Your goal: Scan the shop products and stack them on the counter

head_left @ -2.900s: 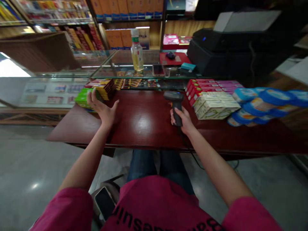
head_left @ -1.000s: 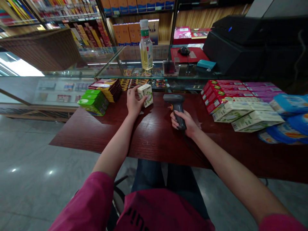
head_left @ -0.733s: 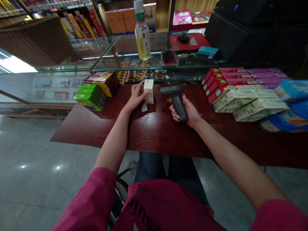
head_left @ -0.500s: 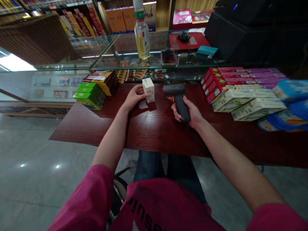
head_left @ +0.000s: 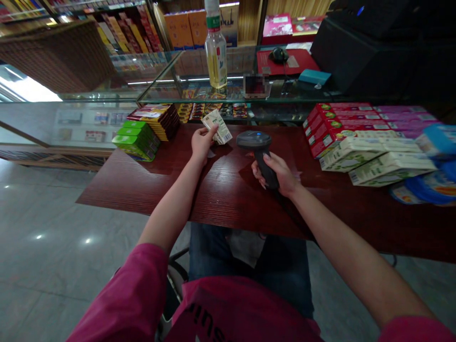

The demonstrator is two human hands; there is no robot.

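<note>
My left hand (head_left: 204,142) is closed on a small white drink carton (head_left: 218,127), which leans to the left above the dark red wooden counter (head_left: 149,185). A barcode shows at the carton's lower right end. My right hand (head_left: 274,172) is wrapped round the grip of a black barcode scanner (head_left: 254,140). A small blue light glows on top of the scanner, and its head points left at the carton, a short gap away. The scanner's cable runs down from the grip toward the counter's front edge.
Green boxes (head_left: 136,140) and stacked brown-yellow packets (head_left: 162,121) stand on the left. Right of the scanner are red cartons (head_left: 322,130), pale green-white cartons (head_left: 390,164) and blue tubs (head_left: 432,178). A bottle (head_left: 216,59) and a mouse (head_left: 278,55) sit on the glass case behind.
The carton has gone from upright to tilted, turning its barcode end toward the scanner. A blue light now shows on the scanner, and its head is slightly lower. The camera view has shifted a little.
</note>
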